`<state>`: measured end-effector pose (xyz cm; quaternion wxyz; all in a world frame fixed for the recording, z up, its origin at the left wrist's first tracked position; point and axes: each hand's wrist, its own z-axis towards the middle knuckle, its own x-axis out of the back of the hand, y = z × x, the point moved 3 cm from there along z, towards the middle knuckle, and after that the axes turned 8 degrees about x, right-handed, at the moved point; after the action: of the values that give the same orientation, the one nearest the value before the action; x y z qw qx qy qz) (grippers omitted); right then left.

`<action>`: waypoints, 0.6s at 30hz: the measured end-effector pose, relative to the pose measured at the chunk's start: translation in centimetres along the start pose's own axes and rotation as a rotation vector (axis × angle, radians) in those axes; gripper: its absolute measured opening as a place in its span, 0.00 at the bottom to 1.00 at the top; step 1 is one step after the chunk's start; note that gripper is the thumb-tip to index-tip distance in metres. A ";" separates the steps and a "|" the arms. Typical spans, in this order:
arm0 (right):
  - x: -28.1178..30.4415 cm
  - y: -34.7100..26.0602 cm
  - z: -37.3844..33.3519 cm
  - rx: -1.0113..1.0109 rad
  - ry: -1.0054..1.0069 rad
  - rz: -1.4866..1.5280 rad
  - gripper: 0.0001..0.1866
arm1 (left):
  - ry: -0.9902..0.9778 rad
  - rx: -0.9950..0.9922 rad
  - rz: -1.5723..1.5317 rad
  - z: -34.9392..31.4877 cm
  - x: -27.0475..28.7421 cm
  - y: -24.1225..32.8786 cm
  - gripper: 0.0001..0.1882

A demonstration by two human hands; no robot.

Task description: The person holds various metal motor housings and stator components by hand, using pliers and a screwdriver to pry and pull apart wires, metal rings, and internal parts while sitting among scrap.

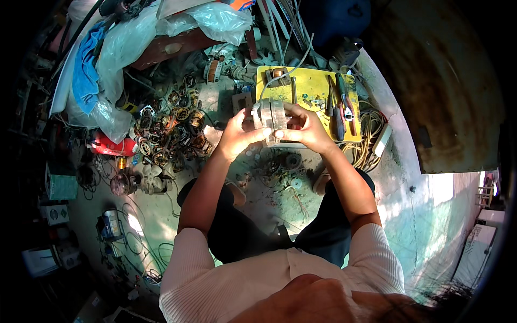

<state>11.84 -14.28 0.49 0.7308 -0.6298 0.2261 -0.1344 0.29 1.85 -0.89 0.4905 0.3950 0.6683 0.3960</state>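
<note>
A: Motor (271,119), small, silver-grey metal housing w/ a stacked core — where's it sitting?

B: Item being held up off the floor, betw. both hands, just in front of the yellow board (309,89). Left hand (237,137) is clasping its left end, fingers curling round the housing. Right hand (306,129) is gripping the right end, thumb lying across the top. Both fists closed on it, none slack.

A: Board contents?

B: Screwdrivers and pliers (338,107) lying on the board's right part, approx. side by side. Small coil block (278,75) sitting at the board's upper left, white wire (299,59) running up from it. Tangle of pale cable (369,134) lying just right of the board.

A: Other stock nearby?

B: Heap of copper-wound coils (172,126) lying left of the hands, on the floor. Red can (113,146) lying at the heap's left edge. Clear plastic bags (129,48) and blue cloth (89,70) piling up further left. Loose small parts (283,164) lying below the hands, betw. the person's knees.
</note>
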 end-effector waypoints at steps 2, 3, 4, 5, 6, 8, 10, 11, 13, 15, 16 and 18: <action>0.0 0.2 -0.2 0.021 0.034 0.000 0.47 | 0.023 -0.015 0.008 0.1 0.0 0.0 0.35; 0.1 0.3 -0.2 0.025 0.034 0.005 0.47 | 0.017 -0.008 0.004 0.2 0.1 0.0 0.35; 0.2 0.4 -0.1 0.030 0.034 0.010 0.47 | 0.010 -0.001 0.000 0.3 0.3 -0.1 0.35; 0.3 0.4 -0.1 0.035 0.034 0.015 0.47 | 0.004 0.005 -0.005 0.3 0.4 -0.1 0.35; 0.3 0.4 -0.2 0.029 0.031 0.007 0.47 | 0.010 -0.002 0.006 0.3 0.4 -0.2 0.35; 0.3 0.1 -0.2 0.016 0.026 -0.010 0.46 | 0.021 -0.017 0.028 0.2 0.4 -0.4 0.34; 0.8 -1.0 -0.4 0.035 0.081 -0.084 0.46 | 0.078 0.025 0.029 0.0 0.8 0.1 0.32; 1.3 -1.4 -0.5 0.044 0.108 -0.120 0.45 | 0.107 0.047 0.029 -0.2 1.2 0.4 0.32; 2.9 -1.1 0.0 0.043 0.123 -0.183 0.44 | 0.105 -0.043 -0.001 0.0 2.5 0.6 0.27; 3.1 -0.9 -0.3 -0.006 0.151 -0.110 0.42 | 0.100 -0.005 -0.020 -0.6 3.6 0.6 0.26; 3.3 -0.7 -0.2 -0.041 0.145 -0.062 0.42 | 0.104 -0.016 -0.015 -0.6 3.9 0.6 0.27; 3.8 0.0 0.4 -0.112 0.129 0.035 0.41 | 0.113 -0.039 -0.008 -0.4 4.4 0.8 0.29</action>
<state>15.31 -15.79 -0.09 0.6806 -0.6559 0.2908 -0.1488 -0.88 6.14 -1.59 0.4610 0.3598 0.6887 0.4287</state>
